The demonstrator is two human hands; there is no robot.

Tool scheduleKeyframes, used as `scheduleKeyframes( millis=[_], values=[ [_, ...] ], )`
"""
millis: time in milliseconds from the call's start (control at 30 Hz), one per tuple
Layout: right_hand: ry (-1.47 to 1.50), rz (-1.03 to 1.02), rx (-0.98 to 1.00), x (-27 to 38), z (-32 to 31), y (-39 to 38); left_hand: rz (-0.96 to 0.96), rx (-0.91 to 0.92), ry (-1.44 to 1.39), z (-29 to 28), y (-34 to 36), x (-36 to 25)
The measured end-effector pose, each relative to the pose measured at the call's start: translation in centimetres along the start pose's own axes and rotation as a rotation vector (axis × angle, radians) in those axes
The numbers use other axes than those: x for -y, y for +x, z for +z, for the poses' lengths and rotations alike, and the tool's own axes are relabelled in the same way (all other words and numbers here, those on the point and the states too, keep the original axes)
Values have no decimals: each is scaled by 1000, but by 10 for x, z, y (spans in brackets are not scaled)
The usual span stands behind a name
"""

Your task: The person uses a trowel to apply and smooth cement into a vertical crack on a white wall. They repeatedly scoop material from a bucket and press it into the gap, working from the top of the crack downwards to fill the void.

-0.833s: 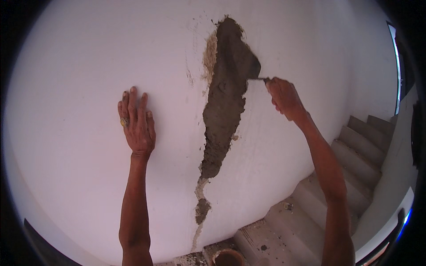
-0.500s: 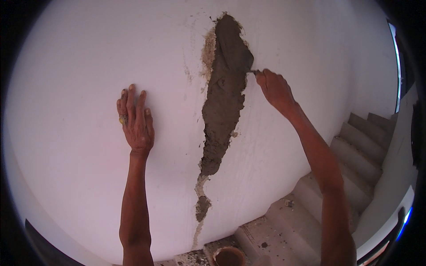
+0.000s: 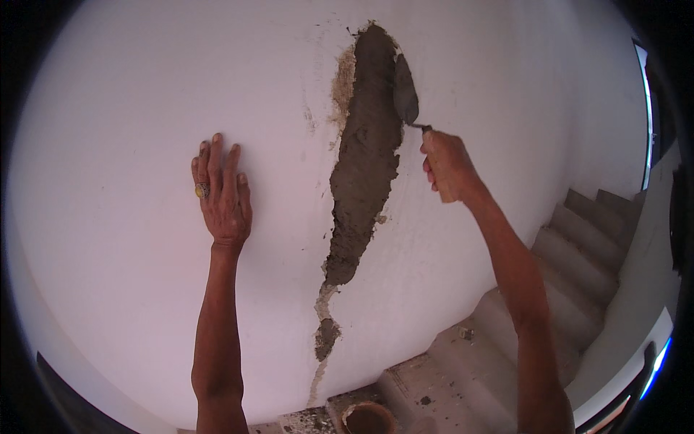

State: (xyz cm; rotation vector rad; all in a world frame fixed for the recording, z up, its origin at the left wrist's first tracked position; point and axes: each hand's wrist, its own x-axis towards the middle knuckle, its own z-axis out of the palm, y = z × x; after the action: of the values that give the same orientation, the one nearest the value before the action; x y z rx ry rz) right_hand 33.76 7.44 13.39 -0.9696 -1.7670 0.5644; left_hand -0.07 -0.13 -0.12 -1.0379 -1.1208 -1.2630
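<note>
A long patch of wet grey mortar (image 3: 369, 145) runs down the white wall (image 3: 130, 87), narrowing toward its lower end. My right hand (image 3: 447, 163) is closed round the wooden handle of a trowel (image 3: 406, 90). The trowel's leaf-shaped blade points up and lies along the patch's upper right edge, partly over the white wall. Left of the patch, my left hand (image 3: 223, 192) rests flat on the wall with its fingers stretched upward and a ring (image 3: 202, 190) on one finger. Below the main patch, a thin crack holds a smaller dab of mortar (image 3: 327, 338).
Concrete stairs (image 3: 578, 253) climb along the wall on the right. A round brown bowl (image 3: 367, 418) stands on a splattered lower step (image 3: 307, 421). One step carries a small light scrap (image 3: 466, 333). A low pale wall (image 3: 640, 289) borders the stairs' far right side.
My right hand has turned and shifted slightly right and down, bringing the trowel blade from over the mortar to its right edge. The upper patch looks smoother. My left hand stays in place.
</note>
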Motion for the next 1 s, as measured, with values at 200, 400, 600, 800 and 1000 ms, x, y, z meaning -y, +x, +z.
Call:
scheduleKeyframes(
  millis=[200,400,600,800,1000],
  values=[
    [21,-81,57,-5,23,-19,3,0,22,2,0,-1],
    [3,-75,84,3,38,-20,4,3,30,2,0,0],
    [-114,-200,34,-2,58,-23,16,-7,6,3,-1,2],
    [-241,-247,11,-22,71,-35,14,0,13,3,-1,3],
    [-372,-218,148,-35,54,-65,-13,15,17,2,-1,3]
  ],
)
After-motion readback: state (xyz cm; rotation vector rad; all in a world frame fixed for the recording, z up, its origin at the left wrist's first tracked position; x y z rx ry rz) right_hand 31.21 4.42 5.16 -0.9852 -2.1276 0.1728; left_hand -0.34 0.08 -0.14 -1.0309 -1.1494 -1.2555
